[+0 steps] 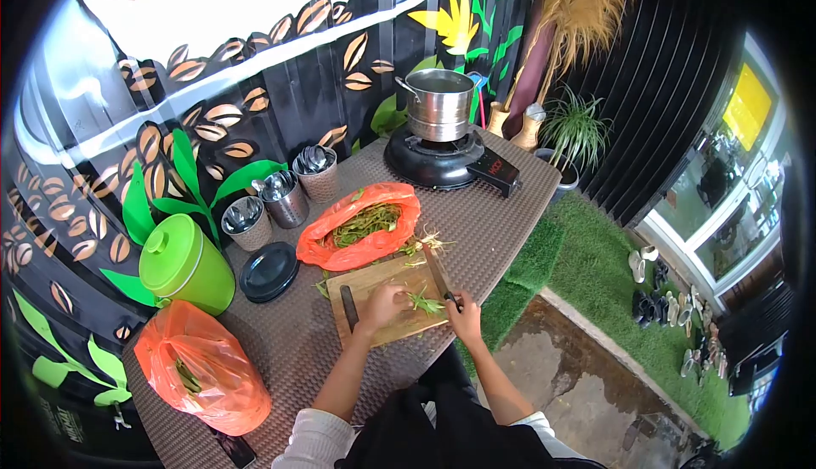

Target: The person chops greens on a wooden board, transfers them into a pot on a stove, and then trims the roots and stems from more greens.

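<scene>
On a wooden cutting board (374, 280) lie cut green leaves (426, 303). My right hand (464, 314) is closed round the handle of a knife (439, 275), whose blade points away from me over the board's right side. My left hand (385, 305) is over the board, left of the leaves, fingers curled; what they hold, if anything, is hidden. A second dark handle (348, 306) lies along the board's left edge. Behind the board sits an open orange bag (399, 193) full of green stems (365, 226), with pale roots (433, 242) beside it.
A steel pot (439, 105) stands on a black stove (425, 166) at the back right. Cutlery cups (284, 200), black plates (269, 272) and a green canister (186, 265) stand at the left. Nearer me are another orange bag (202, 369) and a phone (233, 449).
</scene>
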A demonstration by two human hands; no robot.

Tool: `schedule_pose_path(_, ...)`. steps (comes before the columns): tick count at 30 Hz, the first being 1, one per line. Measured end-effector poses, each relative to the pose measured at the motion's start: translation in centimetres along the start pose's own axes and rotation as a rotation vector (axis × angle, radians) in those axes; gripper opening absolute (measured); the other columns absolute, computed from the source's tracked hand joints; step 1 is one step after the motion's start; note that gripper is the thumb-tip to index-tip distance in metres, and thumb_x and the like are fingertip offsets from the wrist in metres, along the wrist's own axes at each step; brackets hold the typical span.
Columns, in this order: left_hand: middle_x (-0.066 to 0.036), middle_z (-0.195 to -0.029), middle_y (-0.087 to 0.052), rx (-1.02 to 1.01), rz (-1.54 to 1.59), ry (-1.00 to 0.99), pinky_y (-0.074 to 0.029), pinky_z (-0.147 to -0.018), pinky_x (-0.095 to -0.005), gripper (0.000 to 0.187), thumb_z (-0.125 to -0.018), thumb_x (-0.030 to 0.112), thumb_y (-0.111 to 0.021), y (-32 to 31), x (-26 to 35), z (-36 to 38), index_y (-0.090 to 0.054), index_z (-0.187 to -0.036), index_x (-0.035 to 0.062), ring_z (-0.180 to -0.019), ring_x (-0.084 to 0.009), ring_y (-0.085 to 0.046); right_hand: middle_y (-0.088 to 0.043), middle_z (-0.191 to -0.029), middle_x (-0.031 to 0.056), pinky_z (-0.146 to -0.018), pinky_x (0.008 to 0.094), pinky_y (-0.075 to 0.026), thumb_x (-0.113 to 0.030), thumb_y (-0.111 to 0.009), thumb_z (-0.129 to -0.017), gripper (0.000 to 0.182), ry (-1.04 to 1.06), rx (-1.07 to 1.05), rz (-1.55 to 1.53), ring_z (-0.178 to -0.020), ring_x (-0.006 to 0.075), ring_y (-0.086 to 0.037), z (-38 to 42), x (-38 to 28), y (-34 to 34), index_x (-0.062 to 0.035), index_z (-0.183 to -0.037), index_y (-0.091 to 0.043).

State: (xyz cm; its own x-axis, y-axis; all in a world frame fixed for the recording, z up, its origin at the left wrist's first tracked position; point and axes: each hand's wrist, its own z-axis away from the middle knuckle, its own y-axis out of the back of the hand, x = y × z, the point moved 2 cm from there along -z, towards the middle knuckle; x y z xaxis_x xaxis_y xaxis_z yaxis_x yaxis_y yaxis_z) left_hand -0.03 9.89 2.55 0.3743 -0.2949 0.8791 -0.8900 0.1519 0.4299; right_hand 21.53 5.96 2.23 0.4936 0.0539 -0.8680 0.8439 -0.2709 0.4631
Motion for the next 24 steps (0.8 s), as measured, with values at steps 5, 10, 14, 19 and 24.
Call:
schedule_pose_path(5,-0.015,-0.082,-0.063,-0.032,-0.209,-0.055,-0.049,-0.069,-0.0349,0.019,-0.069,0.008,-0.072,-1.7,1.2,0.0,-0.067,-0.086,0.0002,-0.076,-0.0286,-0.062,-0.062,-0.061,0.009,-0.047,0.0276,-0.045,-0.012,-0.059,-0.082,0.018,0.008,0.042,-0.067,-0.048,0.0122,-0.058,2.4,2.4,0.6,-0.0015,-0.097,-0.058)
schedule_pose_path(10,-0.014,-0.079,-0.063,0.047,-0.132,0.082,-0.048,-0.071,-0.037,0.015,-0.069,0.01,-0.071,-1.3,0.0,0.8,-0.068,-0.081,0.0014,-0.078,-0.0295,-0.061,-0.059,-0.058,0.0052,-0.041,0.0261,-0.041,-0.01,-0.058,-0.083,0.017,-0.103,-0.02,-0.166,-0.043,0.01,-0.054,4.3,2.0,1.7,-0.0024,-0.098,-0.058)
schedule_pose_path(14,-0.012,-0.079,-0.065,0.271,-0.373,0.114,-0.046,-0.075,-0.0384,0.012,-0.07,0.01,-0.068,-0.5,-1.4,1.8,-0.068,-0.08,0.0039,-0.081,-0.029,-0.061,-0.061,-0.062,0.0103,-0.052,0.0325,-0.047,-0.011,-0.059,-0.082,0.018,-0.185,-0.046,-0.092,-0.053,0.0186,-0.061,5.5,0.9,2.1,-0.0027,-0.098,-0.058)
schedule_pose_path(19,-0.012,-0.077,-0.066,0.369,-0.281,0.013,-0.046,-0.075,-0.0378,0.012,-0.071,0.009,-0.067,0.0,-0.8,1.5,-0.069,-0.083,0.0048,-0.081,-0.0286,-0.061,-0.062,-0.066,0.0136,-0.054,0.036,-0.048,-0.011,-0.059,-0.082,0.018,-0.07,0.056,0.002,-0.056,0.0252,-0.063,6.7,0.5,1.2,-0.0027,-0.098,-0.057)
schedule_pose_path(24,-0.015,-0.082,-0.067,0.233,-0.143,0.019,-0.049,-0.068,-0.0369,0.015,-0.074,0.009,-0.067,-1.5,0.8,0.6,-0.069,-0.088,0.0032,-0.075,-0.0307,-0.063,-0.063,-0.069,0.015,-0.059,0.0373,-0.049,-0.012,-0.06,-0.082,0.018,0.041,0.058,0.003,-0.062,0.0278,-0.064,6.8,0.2,0.3,-0.0032,-0.097,-0.057)
